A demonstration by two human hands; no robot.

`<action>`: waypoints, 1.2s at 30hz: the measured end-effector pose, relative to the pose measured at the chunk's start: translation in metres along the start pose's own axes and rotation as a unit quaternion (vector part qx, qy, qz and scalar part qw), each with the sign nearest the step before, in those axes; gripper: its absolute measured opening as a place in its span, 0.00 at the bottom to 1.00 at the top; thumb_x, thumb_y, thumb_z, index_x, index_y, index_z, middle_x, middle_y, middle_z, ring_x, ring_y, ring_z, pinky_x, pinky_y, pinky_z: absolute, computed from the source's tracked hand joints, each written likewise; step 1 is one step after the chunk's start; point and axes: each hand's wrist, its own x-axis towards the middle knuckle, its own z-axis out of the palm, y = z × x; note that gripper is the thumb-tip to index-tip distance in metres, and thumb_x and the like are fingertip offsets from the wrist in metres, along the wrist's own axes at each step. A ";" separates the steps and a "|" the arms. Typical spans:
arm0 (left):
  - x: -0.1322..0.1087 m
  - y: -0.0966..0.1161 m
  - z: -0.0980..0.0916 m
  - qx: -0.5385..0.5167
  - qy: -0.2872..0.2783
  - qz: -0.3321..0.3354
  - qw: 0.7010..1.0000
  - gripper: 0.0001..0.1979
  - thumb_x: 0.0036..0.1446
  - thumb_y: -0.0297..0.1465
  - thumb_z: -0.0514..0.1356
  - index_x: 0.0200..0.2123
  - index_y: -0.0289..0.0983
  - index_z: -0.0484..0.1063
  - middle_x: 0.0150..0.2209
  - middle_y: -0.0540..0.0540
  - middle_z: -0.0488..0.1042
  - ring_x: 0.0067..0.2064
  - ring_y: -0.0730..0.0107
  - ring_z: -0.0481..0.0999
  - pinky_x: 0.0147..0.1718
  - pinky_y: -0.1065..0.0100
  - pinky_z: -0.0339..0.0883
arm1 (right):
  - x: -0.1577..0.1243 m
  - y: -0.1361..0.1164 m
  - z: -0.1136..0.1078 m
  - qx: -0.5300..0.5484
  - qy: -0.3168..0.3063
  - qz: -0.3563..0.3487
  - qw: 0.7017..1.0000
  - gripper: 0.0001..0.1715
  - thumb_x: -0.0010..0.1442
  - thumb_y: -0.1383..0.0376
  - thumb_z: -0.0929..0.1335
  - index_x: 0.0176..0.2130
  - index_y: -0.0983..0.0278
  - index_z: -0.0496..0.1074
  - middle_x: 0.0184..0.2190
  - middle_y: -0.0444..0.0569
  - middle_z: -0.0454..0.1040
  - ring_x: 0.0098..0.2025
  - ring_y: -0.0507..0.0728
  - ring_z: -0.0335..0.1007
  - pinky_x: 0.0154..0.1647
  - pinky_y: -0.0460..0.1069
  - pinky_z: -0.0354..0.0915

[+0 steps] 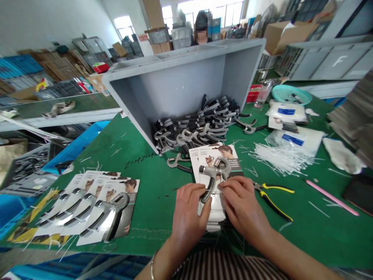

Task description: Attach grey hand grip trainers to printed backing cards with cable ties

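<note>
A grey and black hand gripper (pixel 214 175) lies on the top card of a stack of printed backing cards (pixel 217 159) on the green table. My left hand (pixel 189 212) pinches its lower black handle. My right hand (pixel 240 202) presses closed fingers on the gripper's other handle and the card. Both hands rest on the stack near the table's front edge.
A grey bin (pixel 180 81) tipped on its side spills several more hand grippers (pixel 198 128). Finished carded grippers (pixel 96 206) fan out at the left. Yellow-handled pliers (pixel 274 196), white cable ties (pixel 279 157), plastic bags (pixel 294 136) and a pink stick (pixel 330 197) lie right. A person (pixel 201 29) stands behind.
</note>
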 end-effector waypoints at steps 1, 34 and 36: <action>0.000 0.001 0.000 0.002 0.004 0.004 1.000 0.13 0.61 0.27 0.60 0.50 0.38 0.68 0.49 0.40 0.73 0.53 0.55 0.69 0.54 0.51 0.62 | 0.000 0.000 0.001 -0.020 -0.010 -0.004 1.000 0.08 0.66 0.73 0.63 0.37 0.65 0.72 0.44 0.57 0.74 0.49 0.66 0.58 0.52 0.63 0.62; 0.045 -0.029 0.002 -0.130 -0.085 -0.186 0.970 0.36 0.57 0.40 0.64 0.65 0.36 0.58 0.62 0.33 0.67 0.61 0.48 0.70 0.59 0.47 0.63 | -0.090 0.197 -0.043 -0.104 -0.219 0.137 0.960 0.23 0.59 0.56 0.67 0.49 0.67 0.76 0.43 0.62 0.75 0.41 0.65 0.73 0.42 0.59 0.71; 0.045 -0.031 -0.005 -0.127 -0.085 -0.183 0.971 0.29 0.60 0.40 0.61 0.63 0.37 0.63 0.60 0.36 0.70 0.60 0.51 0.71 0.59 0.49 0.63 | -0.090 0.188 -0.052 -0.048 -0.192 0.191 0.961 0.21 0.59 0.55 0.66 0.43 0.67 0.79 0.37 0.59 0.77 0.36 0.63 0.75 0.39 0.55 0.72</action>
